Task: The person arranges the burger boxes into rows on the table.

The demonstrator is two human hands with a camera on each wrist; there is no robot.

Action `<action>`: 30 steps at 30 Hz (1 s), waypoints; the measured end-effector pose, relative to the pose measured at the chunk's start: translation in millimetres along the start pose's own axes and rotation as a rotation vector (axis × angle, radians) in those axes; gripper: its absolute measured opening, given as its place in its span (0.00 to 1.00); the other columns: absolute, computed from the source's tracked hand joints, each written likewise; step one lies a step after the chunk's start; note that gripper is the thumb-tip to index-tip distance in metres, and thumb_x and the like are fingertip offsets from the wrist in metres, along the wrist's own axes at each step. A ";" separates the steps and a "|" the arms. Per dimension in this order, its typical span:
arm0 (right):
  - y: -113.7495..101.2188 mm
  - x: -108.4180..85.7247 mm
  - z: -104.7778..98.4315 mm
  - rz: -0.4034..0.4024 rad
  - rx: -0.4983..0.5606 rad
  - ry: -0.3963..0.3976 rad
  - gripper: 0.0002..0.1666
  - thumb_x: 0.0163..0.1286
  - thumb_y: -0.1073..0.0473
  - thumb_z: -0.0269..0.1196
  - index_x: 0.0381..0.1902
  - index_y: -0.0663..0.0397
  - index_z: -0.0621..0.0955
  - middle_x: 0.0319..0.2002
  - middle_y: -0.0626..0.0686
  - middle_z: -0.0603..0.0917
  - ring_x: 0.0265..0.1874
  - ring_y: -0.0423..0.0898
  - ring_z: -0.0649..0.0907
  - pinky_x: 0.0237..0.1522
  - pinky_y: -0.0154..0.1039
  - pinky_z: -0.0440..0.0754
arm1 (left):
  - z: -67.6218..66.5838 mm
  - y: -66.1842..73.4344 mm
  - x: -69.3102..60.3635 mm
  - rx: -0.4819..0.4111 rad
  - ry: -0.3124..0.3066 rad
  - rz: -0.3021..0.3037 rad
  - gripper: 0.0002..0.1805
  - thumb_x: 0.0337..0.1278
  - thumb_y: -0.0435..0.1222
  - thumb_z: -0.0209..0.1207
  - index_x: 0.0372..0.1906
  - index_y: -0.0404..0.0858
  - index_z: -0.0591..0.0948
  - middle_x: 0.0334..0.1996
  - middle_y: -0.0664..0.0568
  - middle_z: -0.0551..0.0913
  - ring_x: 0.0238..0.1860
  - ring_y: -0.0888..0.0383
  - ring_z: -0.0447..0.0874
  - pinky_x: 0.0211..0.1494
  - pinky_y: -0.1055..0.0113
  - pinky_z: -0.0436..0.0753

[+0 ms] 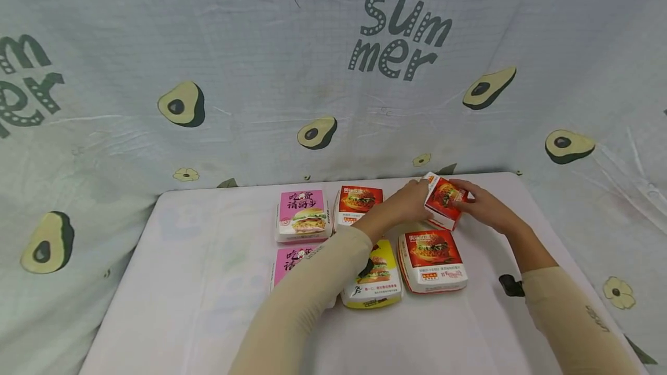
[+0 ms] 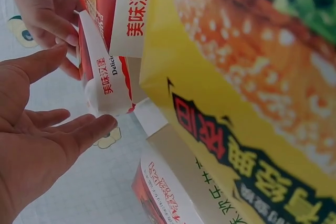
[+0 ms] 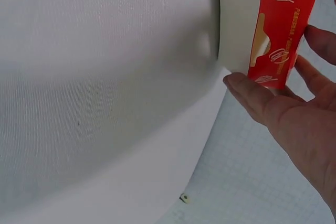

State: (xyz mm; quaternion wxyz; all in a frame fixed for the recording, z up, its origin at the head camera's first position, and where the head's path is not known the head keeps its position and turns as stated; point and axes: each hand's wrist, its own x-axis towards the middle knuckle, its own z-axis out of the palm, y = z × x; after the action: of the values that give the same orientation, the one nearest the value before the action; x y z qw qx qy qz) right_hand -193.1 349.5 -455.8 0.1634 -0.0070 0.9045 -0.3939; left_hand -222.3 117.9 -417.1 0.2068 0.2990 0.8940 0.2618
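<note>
A red-and-white burger box (image 1: 446, 200) is tilted at the far right of the table, gripped from its right side by my right hand (image 1: 487, 207). The right wrist view shows the thumb and fingers of that hand (image 3: 299, 108) around the box's red side panel (image 3: 281, 32). At the box's left side is my left hand (image 1: 411, 201). In the left wrist view the left hand (image 2: 47, 135) has its fingers spread and extended beside the box (image 2: 110, 80); whether they touch it I cannot tell.
Left of the hands lie a pink burger box (image 1: 304, 219), a second pink box (image 1: 292, 260) partly behind the left sleeve, and a red box (image 1: 359, 201). Nearer stand a yellow box (image 1: 380, 279) and another red box (image 1: 433, 259). A patterned cloth (image 1: 260, 62) hangs behind the white table (image 1: 198, 282).
</note>
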 end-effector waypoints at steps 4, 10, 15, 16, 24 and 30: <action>-3.5 1.1 1.4 -0.025 0.005 -0.024 0.43 0.80 0.49 0.58 0.83 0.54 0.54 0.80 0.72 0.53 0.74 0.80 0.57 0.67 0.74 0.67 | 0.1 0.5 -2.3 0.037 -0.021 -0.018 0.37 0.66 0.43 0.68 0.73 0.34 0.68 0.65 0.45 0.74 0.61 0.55 0.78 0.66 0.63 0.81; -8.7 2.2 3.9 -0.033 0.021 -0.035 0.42 0.80 0.50 0.57 0.83 0.53 0.55 0.80 0.71 0.52 0.75 0.80 0.56 0.68 0.74 0.66 | 0.4 -0.7 -5.7 0.068 -0.025 -0.045 0.23 0.67 0.39 0.67 0.63 0.35 0.78 0.58 0.47 0.74 0.49 0.58 0.79 0.57 0.66 0.84; -12.6 3.7 9.5 0.006 0.021 -0.002 0.44 0.80 0.47 0.57 0.83 0.53 0.52 0.80 0.71 0.52 0.75 0.79 0.57 0.69 0.73 0.66 | 1.4 -4.6 -7.1 0.027 -0.017 -0.094 0.21 0.69 0.38 0.65 0.63 0.38 0.78 0.59 0.46 0.71 0.47 0.56 0.79 0.53 0.65 0.85; -13.6 3.5 11.0 0.024 0.002 0.014 0.45 0.80 0.45 0.57 0.83 0.54 0.51 0.80 0.72 0.52 0.75 0.79 0.57 0.68 0.73 0.67 | 1.9 -5.9 -7.0 0.020 -0.011 -0.099 0.21 0.69 0.38 0.65 0.63 0.38 0.78 0.59 0.47 0.71 0.46 0.56 0.79 0.51 0.66 0.85; -20.9 3.4 19.4 0.191 -0.067 0.097 0.49 0.81 0.40 0.53 0.80 0.68 0.49 0.73 0.78 0.62 0.63 0.70 0.78 0.59 0.57 0.83 | 4.9 -9.6 -4.0 0.121 0.032 -0.034 0.16 0.72 0.34 0.60 0.61 0.37 0.79 0.75 0.45 0.68 0.71 0.53 0.74 0.72 0.63 0.76; -21.4 7.6 20.6 0.154 -0.084 0.118 0.43 0.83 0.43 0.52 0.79 0.68 0.55 0.71 0.77 0.66 0.63 0.69 0.78 0.58 0.57 0.84 | 6.5 -10.7 -7.0 0.211 0.067 0.032 0.11 0.73 0.36 0.60 0.55 0.39 0.81 0.56 0.49 0.81 0.55 0.58 0.79 0.65 0.67 0.79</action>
State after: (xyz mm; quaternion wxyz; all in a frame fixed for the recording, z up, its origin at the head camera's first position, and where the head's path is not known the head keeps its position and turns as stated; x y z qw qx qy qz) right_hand -196.5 319.0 -455.9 0.1390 0.0791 0.9261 -0.3417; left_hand -218.3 108.4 -427.0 0.1399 0.3244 0.9182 0.1793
